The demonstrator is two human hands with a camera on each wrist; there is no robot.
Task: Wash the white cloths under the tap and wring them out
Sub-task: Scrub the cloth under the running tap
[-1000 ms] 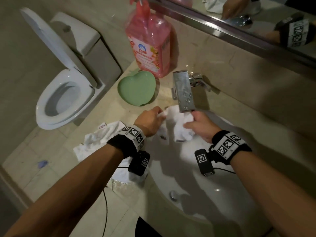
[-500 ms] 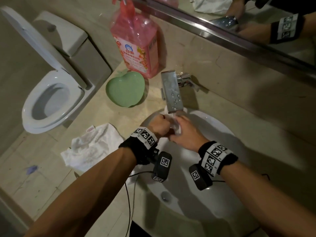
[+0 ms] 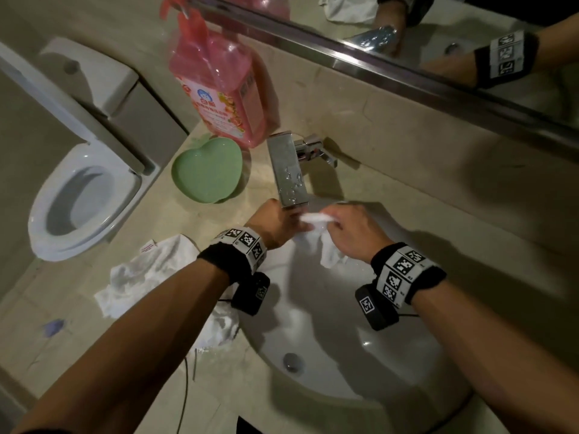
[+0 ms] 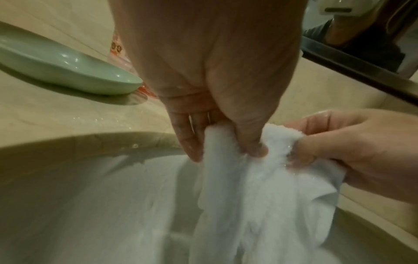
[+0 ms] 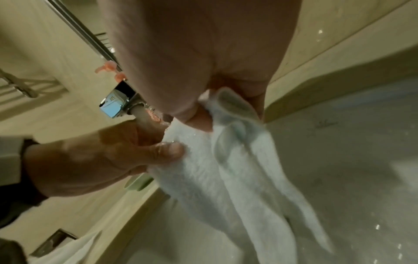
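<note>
Under the square chrome tap, over the white basin, the left hand and right hand both pinch the top of one wet white cloth, its tail hanging down, while a second white cloth lies crumpled on the worktop.

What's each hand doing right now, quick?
Left hand: pinching the white cloth under the tap.
Right hand: gripping the same cloth.

Place: a bathroom is shown.
Evidence: toilet left of the sink; mirror behind it.
</note>
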